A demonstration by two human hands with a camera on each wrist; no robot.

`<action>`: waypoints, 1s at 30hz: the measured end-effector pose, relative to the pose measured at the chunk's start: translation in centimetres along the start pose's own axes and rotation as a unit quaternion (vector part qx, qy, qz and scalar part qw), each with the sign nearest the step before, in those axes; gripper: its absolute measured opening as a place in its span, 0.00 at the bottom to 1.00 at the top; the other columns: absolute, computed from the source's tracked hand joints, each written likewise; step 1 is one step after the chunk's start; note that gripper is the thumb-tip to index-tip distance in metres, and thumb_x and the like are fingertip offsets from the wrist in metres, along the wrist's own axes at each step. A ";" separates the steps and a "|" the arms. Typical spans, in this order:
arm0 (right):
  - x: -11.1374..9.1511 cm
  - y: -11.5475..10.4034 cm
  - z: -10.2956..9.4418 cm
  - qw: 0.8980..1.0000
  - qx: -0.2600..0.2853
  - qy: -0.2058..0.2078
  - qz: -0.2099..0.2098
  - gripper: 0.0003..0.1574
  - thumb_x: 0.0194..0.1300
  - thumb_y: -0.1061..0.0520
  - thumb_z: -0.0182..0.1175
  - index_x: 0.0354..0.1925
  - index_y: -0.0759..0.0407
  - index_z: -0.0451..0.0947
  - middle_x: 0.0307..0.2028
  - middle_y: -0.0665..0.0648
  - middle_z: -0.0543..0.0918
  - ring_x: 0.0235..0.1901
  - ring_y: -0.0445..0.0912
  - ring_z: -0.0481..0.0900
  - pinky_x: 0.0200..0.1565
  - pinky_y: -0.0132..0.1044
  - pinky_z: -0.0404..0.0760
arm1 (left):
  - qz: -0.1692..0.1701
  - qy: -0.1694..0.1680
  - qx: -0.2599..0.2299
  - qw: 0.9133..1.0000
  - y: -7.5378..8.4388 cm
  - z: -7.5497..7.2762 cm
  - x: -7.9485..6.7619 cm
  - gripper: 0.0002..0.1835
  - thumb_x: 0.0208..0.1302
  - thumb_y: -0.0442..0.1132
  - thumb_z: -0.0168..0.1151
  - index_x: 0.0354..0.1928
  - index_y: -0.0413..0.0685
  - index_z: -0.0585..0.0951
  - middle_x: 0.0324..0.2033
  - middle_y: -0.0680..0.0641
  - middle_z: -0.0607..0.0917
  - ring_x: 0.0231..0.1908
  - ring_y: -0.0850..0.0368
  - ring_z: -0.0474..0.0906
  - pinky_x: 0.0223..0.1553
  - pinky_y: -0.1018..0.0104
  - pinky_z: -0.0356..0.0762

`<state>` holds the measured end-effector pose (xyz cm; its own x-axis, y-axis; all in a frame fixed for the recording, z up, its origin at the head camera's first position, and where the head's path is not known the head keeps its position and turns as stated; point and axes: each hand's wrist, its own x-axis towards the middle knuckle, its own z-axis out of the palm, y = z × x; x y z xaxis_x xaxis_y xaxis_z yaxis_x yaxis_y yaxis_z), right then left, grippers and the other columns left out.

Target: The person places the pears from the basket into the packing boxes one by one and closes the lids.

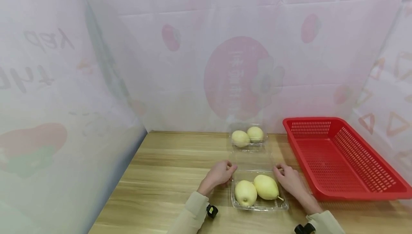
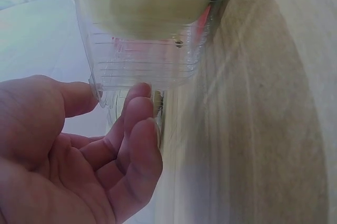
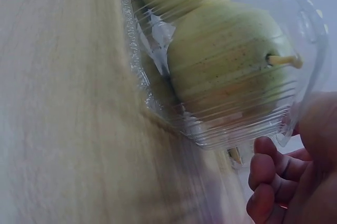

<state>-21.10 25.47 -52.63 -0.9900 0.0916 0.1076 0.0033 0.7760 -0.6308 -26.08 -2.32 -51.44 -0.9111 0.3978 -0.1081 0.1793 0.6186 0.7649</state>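
Note:
A clear plastic clamshell container (image 1: 262,208) stands on the table, holding two pale yellow pears, a left pear (image 1: 246,193) and a right pear (image 1: 266,187) with its stem toward the right. Its see-through lid (image 1: 252,159) lies folded back, away from me. My left hand (image 1: 220,173) pinches the container's rim at the back left corner; in the left wrist view its thumb (image 2: 81,98) presses the rim while other fingers curl below. At the opposite corner my right hand (image 1: 289,180) pinches the rim, with several fingers (image 3: 263,171) curled beneath it in the right wrist view.
Behind the lid, near the back curtain (image 1: 186,94), stands another clear container (image 1: 257,142) with two pears (image 1: 240,138). A red plastic basket (image 1: 322,162) with slotted walls sits close to my right hand. Wood-grain table (image 1: 161,177) extends to the left.

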 end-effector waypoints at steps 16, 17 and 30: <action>0.2 -0.2 -0.4 1.000 0.011 -0.005 0.006 0.15 0.69 0.50 0.56 0.44 0.60 0.80 0.24 0.53 0.84 0.27 0.45 0.74 0.28 0.35 0.70 | -0.003 -0.003 -0.021 1.000 0.2 -0.6 -0.5 0.15 0.72 0.51 0.56 0.33 0.47 0.76 0.18 0.48 0.84 0.12 0.59 0.73 0.14 0.67 0.75; 0.2 -0.2 -0.4 1.000 0.010 -0.005 0.007 0.14 0.69 0.50 0.56 0.43 0.60 0.79 0.23 0.52 0.83 0.26 0.44 0.74 0.27 0.35 0.70 | -0.003 -0.004 -0.021 1.000 0.2 -0.6 -0.5 0.15 0.71 0.52 0.56 0.33 0.47 0.76 0.18 0.48 0.84 0.12 0.59 0.73 0.14 0.68 0.74; -0.5 -0.4 -0.7 1.000 0.011 -0.019 0.008 0.14 0.69 0.50 0.57 0.39 0.61 0.77 0.16 0.48 0.74 0.21 0.42 0.69 0.23 0.33 0.66 | 0.005 -0.019 -0.027 0.999 0.1 -0.7 -0.8 0.17 0.71 0.49 0.58 0.26 0.47 0.75 0.18 0.43 0.85 0.13 0.60 0.73 0.15 0.64 0.78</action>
<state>-20.46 25.55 -51.93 -0.9944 0.0804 0.0684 0.0169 0.7607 -0.6489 -25.59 -3.05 -50.88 -0.8942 0.4300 -0.1245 0.1667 0.5779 0.7989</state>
